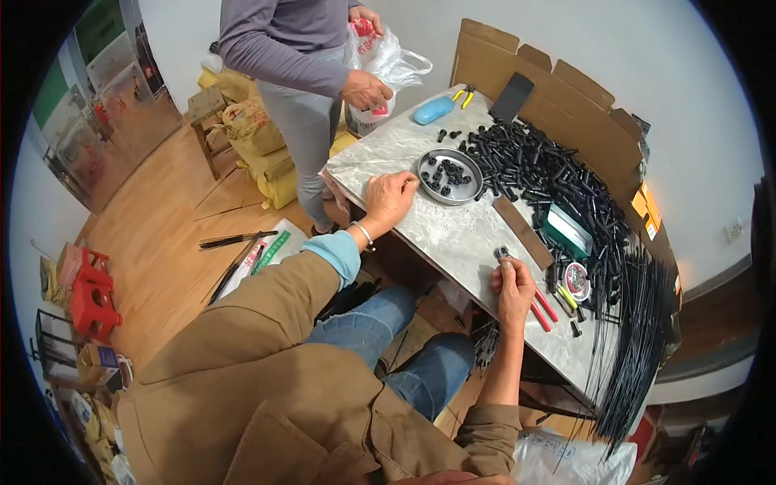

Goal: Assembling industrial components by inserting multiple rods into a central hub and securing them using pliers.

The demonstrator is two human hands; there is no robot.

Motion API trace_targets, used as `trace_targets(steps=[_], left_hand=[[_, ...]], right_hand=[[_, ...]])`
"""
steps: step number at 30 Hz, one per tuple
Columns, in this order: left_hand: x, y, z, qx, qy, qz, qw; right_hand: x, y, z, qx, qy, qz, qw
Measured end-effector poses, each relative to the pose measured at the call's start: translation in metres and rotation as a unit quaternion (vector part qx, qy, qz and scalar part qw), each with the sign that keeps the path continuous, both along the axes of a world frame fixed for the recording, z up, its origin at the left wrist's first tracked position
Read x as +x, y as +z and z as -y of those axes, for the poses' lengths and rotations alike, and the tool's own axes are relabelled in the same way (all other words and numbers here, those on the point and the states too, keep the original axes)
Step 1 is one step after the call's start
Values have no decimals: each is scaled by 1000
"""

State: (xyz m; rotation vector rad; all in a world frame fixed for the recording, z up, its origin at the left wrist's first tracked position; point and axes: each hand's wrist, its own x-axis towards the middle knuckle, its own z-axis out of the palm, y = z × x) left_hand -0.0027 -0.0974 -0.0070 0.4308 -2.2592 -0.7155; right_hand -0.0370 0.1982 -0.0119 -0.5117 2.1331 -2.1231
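My left hand [390, 199] rests on the near left side of the grey marbled table [440, 234], fingers curled together beside a round metal dish [451, 200] that holds several small black parts. Whether anything is pinched in those fingers is hidden. Farther right, my right hand [514, 288] pinches a small dark part with a shiny end [501, 252] between thumb and forefinger. Close to it lie red-handled pliers [543, 310], and a flat brown strip [522, 232] lies beyond. A big heap of black cylindrical parts [558, 174] spreads over the back of the table.
Cardboard [558, 81] walls the table's back. Long thin black rods [634, 347] overhang the right end. A teal-and-white box [567, 229], blue case [434, 110] and yellow-handled cutters [464, 96] lie there. Another person [301, 105] stands at left with a plastic bag [378, 69].
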Motion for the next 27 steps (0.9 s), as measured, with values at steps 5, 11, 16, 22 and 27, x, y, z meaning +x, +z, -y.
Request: trace_targets(steps=[5,11,16,22,27], left_hand=[[4,1,1,-1,3,0,1000],[4,-7,-3,2,-9,0,1000],[3,-9,0,-4,-3,-28,1000],[0,-4,0,6,0,-16,1000],[1,-4,-1,-1,5,-17,1000]], right_hand=[[0,-3,1,-8,6,-14,1000],[6,-5,-5,12,-6,-8,1000],[6,-1,-1,-3,-4,-12,1000],[1,-1,1,-13,3,-20,1000],[1,-2,0,0,-3,-26,1000]])
